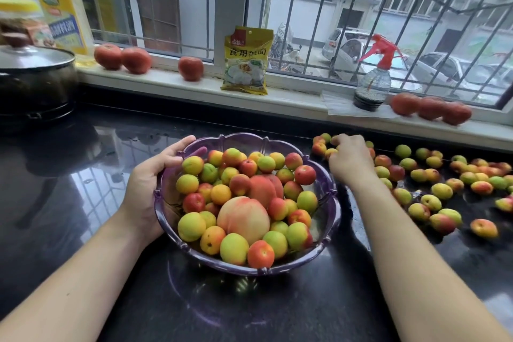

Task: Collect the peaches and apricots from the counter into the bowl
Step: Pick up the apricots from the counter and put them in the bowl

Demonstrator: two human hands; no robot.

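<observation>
Right hand was down among the loose apricots, left hand steadied the bowl.

The right hand (350, 159) curled over a cluster of small apricots (319, 148) just right of the bowl; whether it actually pinched one, I couldn't tell. The left hand (155, 175) gripped the glossy purple scalloped bowl (331, 204) by its far rim. Heaped smooth round fruit around two fuzzy peaches (244, 218) might have rolled out; strays on the slick black counter (83, 203), further right, could have been nudged away.
</observation>
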